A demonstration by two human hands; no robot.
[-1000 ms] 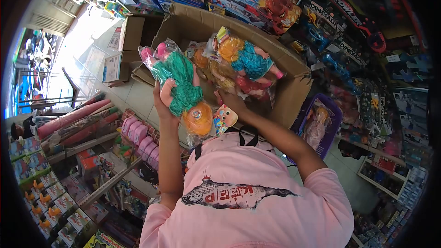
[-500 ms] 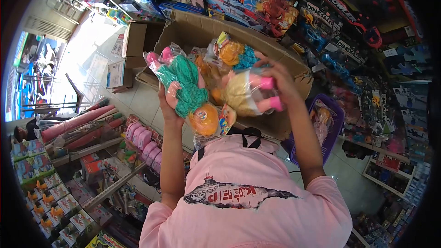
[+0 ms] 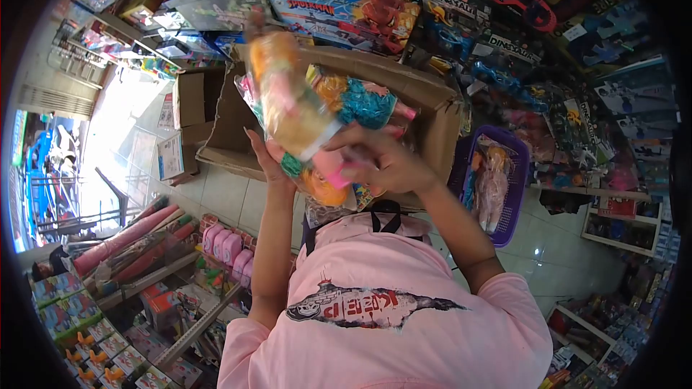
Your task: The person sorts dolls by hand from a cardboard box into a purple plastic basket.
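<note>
A large cardboard box [image 3: 425,101] stands open on the tiled floor [image 3: 231,194] among shelves of boxed toys, with a bagged doll in a teal dress [image 3: 364,101] lying in it and a purple basket [image 3: 515,194] just beside it. Above the box the right hand [image 3: 386,162] has its grip closed around a bagged doll in a yellow dress [image 3: 292,104], blurred and tilted. Behind that doll the left hand [image 3: 270,162] is closed on a second bagged doll in green [image 3: 311,180], mostly hidden
</note>
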